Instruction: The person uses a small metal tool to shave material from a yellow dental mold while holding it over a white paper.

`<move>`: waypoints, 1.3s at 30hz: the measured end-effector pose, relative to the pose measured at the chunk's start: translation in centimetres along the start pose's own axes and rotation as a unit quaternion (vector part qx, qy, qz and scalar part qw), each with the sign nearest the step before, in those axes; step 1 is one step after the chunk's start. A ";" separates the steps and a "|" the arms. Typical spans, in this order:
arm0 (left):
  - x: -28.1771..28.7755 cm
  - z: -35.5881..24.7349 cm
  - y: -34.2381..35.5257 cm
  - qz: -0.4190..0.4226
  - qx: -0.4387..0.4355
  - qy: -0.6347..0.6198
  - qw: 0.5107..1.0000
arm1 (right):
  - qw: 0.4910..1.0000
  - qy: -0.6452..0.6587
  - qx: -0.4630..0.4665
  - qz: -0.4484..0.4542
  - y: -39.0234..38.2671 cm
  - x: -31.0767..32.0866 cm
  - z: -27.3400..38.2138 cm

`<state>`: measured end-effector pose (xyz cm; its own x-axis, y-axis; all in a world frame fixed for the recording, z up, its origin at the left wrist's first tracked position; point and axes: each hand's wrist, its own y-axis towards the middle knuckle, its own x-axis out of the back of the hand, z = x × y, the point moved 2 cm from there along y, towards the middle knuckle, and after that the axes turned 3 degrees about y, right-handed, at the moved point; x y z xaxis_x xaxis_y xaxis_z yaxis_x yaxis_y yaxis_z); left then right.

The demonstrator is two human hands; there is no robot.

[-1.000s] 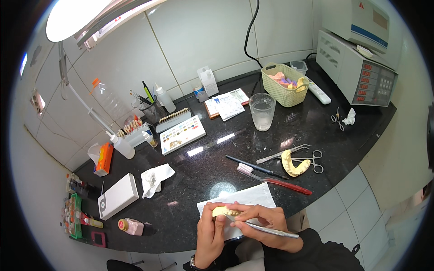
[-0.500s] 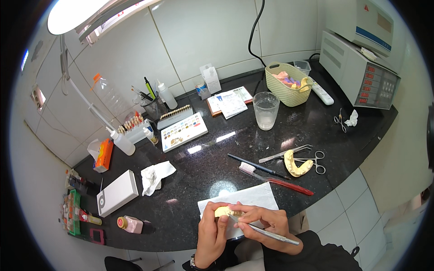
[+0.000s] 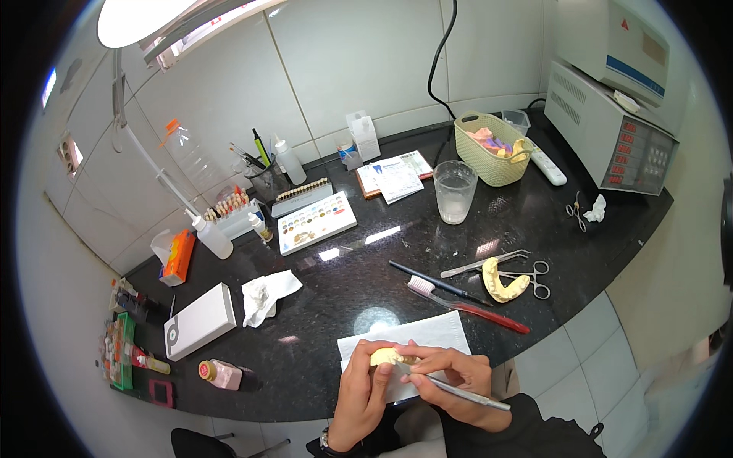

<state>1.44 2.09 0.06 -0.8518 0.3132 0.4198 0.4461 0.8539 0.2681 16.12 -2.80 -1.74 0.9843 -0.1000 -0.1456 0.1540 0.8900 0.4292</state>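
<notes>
Over a white paper sheet [image 3: 401,329] at the front edge of the dark counter, my left hand [image 3: 364,393] grips a small pale-yellow plaster dental model [image 3: 385,356]. My right hand [image 3: 450,382] is closed on a slim silver handled instrument [image 3: 481,398]; its tip is at the model, partly hidden by my fingers. Just beyond lie a red-handled toothbrush [image 3: 489,314], a dark pen-like tool [image 3: 427,275], tweezers [image 3: 466,269] and a U-shaped yellow cast [image 3: 504,286] on scissor-handled forceps [image 3: 540,278].
A glass [image 3: 454,195], a mesh basket [image 3: 477,153], a paint palette [image 3: 313,223] and bottles [image 3: 214,240] stand farther back. A white box [image 3: 198,320], crumpled tissue [image 3: 263,301] and pink jar [image 3: 221,375] lie left. A machine [image 3: 603,130] is right, a lamp [image 3: 145,19] upper left.
The whole scene has shifted slightly right in the picture. Both my hands moved along with it, keeping the same hold on the model and the instrument.
</notes>
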 end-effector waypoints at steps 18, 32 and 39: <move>-0.1 -0.2 0.1 -0.008 0.029 -0.016 0.999 | 1.000 -0.004 -0.016 0.001 -0.1 0.3 -0.2; 0.0 0.1 -0.2 -0.009 0.010 0.010 1.000 | 0.999 -0.043 0.014 -0.014 0.0 -0.9 0.5; 0.1 -0.1 -0.2 -0.011 0.019 0.008 1.000 | 0.996 -0.066 0.057 -0.020 0.2 -1.6 0.6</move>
<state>1.31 1.93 0.16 -0.8567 0.2880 0.4279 0.4166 0.8755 0.2447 14.65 -2.71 -0.89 0.9786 -0.1995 -0.0498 0.1955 0.8282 0.5252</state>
